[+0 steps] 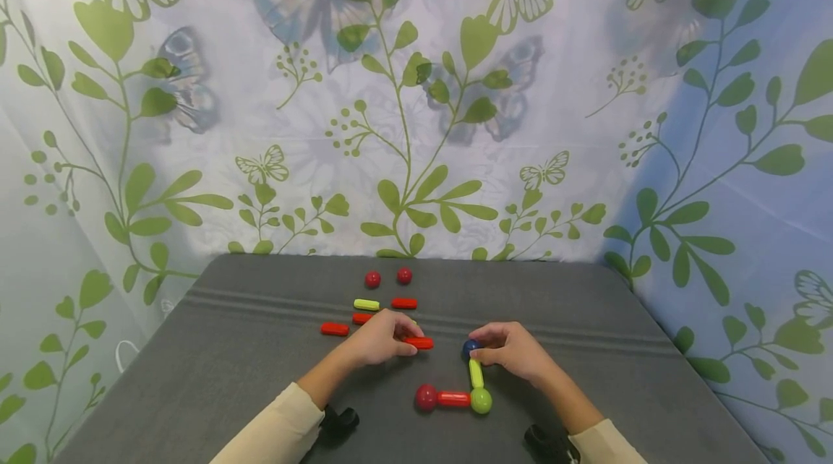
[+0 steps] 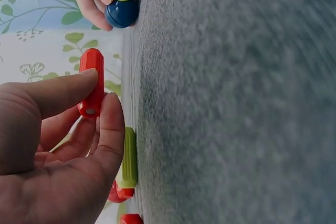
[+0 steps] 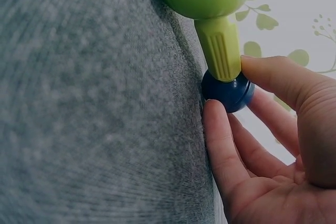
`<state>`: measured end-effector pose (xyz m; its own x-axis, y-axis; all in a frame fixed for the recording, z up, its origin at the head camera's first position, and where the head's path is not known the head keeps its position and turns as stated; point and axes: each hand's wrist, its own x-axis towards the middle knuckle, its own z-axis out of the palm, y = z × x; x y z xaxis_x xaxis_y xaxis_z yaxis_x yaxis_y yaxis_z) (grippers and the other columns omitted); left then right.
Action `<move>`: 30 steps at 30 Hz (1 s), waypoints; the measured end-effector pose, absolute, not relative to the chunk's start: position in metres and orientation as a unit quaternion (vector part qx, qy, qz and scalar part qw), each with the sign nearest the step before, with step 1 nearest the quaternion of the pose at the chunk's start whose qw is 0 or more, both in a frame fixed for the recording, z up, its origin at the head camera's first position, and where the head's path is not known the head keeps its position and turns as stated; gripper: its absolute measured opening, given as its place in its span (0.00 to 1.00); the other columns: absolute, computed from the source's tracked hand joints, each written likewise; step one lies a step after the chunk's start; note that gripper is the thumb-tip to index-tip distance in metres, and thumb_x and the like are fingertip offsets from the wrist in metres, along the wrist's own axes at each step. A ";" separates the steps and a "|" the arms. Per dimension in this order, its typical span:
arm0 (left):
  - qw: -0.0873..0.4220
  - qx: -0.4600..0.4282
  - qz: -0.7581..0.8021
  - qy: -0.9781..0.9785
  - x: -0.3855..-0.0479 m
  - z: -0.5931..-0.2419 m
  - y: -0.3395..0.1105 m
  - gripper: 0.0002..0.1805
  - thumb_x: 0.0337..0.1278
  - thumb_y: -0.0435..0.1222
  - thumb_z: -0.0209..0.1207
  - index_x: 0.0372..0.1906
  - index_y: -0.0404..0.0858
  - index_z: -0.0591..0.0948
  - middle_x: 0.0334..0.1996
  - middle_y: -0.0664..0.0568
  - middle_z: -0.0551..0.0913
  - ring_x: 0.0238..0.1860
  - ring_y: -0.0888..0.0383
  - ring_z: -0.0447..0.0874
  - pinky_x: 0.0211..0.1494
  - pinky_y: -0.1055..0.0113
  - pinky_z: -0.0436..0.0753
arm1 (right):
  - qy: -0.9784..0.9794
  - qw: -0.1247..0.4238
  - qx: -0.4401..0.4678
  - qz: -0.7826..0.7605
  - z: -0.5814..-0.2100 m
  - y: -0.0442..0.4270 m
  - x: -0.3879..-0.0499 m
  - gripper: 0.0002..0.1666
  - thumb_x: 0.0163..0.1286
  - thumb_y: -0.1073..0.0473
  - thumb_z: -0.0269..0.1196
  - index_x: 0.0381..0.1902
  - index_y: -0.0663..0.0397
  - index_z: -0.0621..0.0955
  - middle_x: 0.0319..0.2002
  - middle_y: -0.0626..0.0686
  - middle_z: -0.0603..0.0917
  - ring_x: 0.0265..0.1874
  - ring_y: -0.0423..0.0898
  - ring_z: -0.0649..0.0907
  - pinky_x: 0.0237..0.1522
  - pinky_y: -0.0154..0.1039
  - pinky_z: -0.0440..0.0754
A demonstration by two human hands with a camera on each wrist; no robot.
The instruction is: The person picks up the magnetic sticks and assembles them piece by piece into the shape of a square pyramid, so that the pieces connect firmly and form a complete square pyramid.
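Observation:
My left hand (image 1: 384, 337) pinches a red ribbed rod (image 1: 419, 342) between thumb and fingers, held just above the table; the left wrist view shows the rod's end (image 2: 90, 112) with a small metal-like dot. My right hand (image 1: 510, 350) grips a dark blue ball (image 3: 227, 92) with thumb and fingers. That ball is joined to a yellow-green rod (image 1: 476, 374), which runs to a green ball (image 1: 481, 400). From the green ball, another red rod (image 1: 453, 399) leads left to a dark red ball (image 1: 426, 397), making an L shape on the table.
Behind my left hand lie loose pieces: two red balls (image 1: 372, 279), a yellow-green rod (image 1: 366, 304) and several red rods (image 1: 335, 329). They rest on a grey cloth-covered table (image 1: 553, 305). A leaf-and-butterfly curtain (image 1: 416, 124) hangs along its far edge. Black wrist straps (image 1: 340, 423) are on both arms.

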<state>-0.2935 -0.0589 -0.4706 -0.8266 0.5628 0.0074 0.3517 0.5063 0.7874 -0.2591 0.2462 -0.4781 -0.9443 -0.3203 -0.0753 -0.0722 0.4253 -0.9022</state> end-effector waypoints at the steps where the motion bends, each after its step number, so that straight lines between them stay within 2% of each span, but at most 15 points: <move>1: 0.126 0.266 0.418 0.859 -0.293 -0.471 -0.057 0.10 0.57 0.33 0.72 0.44 0.48 0.89 0.39 0.59 0.87 0.37 0.60 0.80 0.39 0.66 0.82 | 0.835 0.119 -0.117 -0.525 -0.478 0.246 -0.259 0.21 0.64 0.58 0.74 0.53 0.61 0.86 0.46 0.57 0.89 0.41 0.46 0.86 0.41 0.40 0.89; 10: 0.125 0.270 0.423 0.856 -0.293 -0.469 -0.045 0.13 0.57 0.33 0.72 0.47 0.51 0.90 0.44 0.62 0.88 0.44 0.63 0.83 0.51 0.64 0.85 | 0.834 0.121 -0.116 -0.526 -0.480 0.247 -0.260 0.22 0.64 0.57 0.74 0.53 0.61 0.86 0.47 0.57 0.89 0.41 0.46 0.87 0.42 0.41 0.89; 20: 0.127 0.238 0.442 0.856 -0.295 -0.474 -0.027 0.11 0.54 0.35 0.75 0.42 0.51 0.92 0.42 0.61 0.89 0.41 0.62 0.82 0.43 0.66 0.84 | 0.829 0.134 -0.112 -0.532 -0.481 0.249 -0.262 0.23 0.65 0.56 0.73 0.54 0.61 0.85 0.49 0.58 0.89 0.42 0.46 0.87 0.43 0.42 0.89; 30: 0.115 0.204 0.460 0.856 -0.292 -0.478 -0.012 0.06 0.51 0.36 0.76 0.35 0.49 0.92 0.36 0.60 0.89 0.36 0.60 0.81 0.38 0.64 0.82 | 0.828 0.126 -0.117 -0.534 -0.482 0.250 -0.262 0.22 0.65 0.57 0.73 0.54 0.62 0.86 0.48 0.59 0.89 0.42 0.46 0.87 0.43 0.42 0.89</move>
